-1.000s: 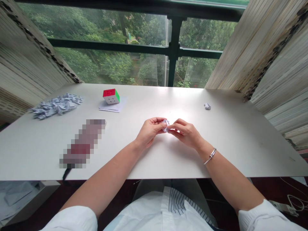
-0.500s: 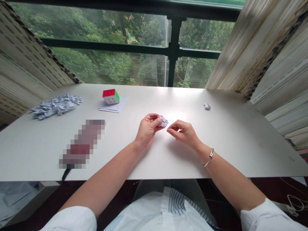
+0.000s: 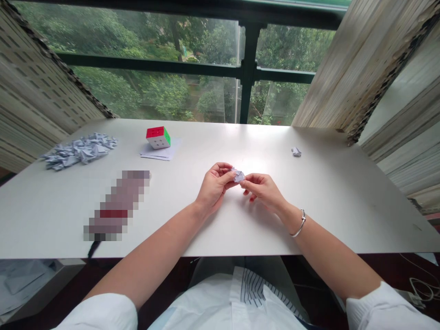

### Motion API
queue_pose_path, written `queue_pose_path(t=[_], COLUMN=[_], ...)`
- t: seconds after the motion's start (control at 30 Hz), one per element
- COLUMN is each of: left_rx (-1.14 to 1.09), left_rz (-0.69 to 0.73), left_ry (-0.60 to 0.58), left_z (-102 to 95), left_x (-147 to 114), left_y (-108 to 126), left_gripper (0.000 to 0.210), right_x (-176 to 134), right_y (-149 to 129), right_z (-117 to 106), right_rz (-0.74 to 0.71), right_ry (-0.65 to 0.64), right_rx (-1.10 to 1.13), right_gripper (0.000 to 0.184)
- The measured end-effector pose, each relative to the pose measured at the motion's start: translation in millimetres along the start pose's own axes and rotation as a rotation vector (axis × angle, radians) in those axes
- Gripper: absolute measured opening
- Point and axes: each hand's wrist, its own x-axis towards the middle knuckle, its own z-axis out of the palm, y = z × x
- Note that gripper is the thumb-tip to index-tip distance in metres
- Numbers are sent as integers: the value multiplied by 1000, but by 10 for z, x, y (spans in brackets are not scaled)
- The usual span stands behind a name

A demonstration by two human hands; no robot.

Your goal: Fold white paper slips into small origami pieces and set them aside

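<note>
A small piece of folded white paper (image 3: 239, 175) is held above the middle of the white table. My left hand (image 3: 216, 185) pinches it from the left, thumb on top and fingers behind. From the right, the thumb and index finger of my right hand (image 3: 261, 189) close on its edge, while the other fingers curl below. Parts of the paper are hidden behind my fingers, so its full shape cannot be made out. Another small folded paper piece (image 3: 296, 151) lies to the right, farther back on the table.
A heap of folded paper pieces (image 3: 80, 151) lies at the back left. A puzzle cube (image 3: 158, 138) rests on flat paper sheets (image 3: 154, 156). Left of my arms is a long pixelated object (image 3: 118, 206) with a black strap. Behind the table (image 3: 330, 220) stands a window (image 3: 249, 73) between curtains.
My right hand's thumb and index finger have come onto the folded paper, from just apart on its right. The paper has shifted slightly right and turned in my left hand.
</note>
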Motion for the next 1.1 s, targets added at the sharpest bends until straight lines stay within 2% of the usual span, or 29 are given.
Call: queue_pose_path(t=[0.2, 0.4, 0.53, 0.7, 0.83, 0.93, 1.0, 1.1], left_rx=[45, 150, 151, 77, -22, -8, 29, 115], left_rz=[-58, -102, -120, -275, -331, -347, -336, -235], left_ry=[-39, -96, -107, -197, -189, -195, -219, -204], left_z=[6, -36, -42, -39, -43, -32, -23, -23], left_x=[-19, -16, -12, -28, -47, -59, -59, -42], left_y=[35, 16, 36, 109, 125, 93, 58, 12], left_gripper=[37, 31, 31, 25, 27, 36, 34, 28], right_x=[9, 25, 6, -43, -66, -64, -58, -51], right_y=[-2, 24, 5, -22, -17, -4, 2, 1], right_z=[4, -32, -47, -36, -12, -10, -19, -40], right_rz=[-31, -120, -175, -276, -407, -533, -600, -635], right_ry=[86, 151, 117, 44, 36, 80, 114, 145], right_rx=[-1, -111, -141, -132, -241, -321, -377, -451], right_gripper=[28, 24, 24, 22, 20, 13, 10, 9])
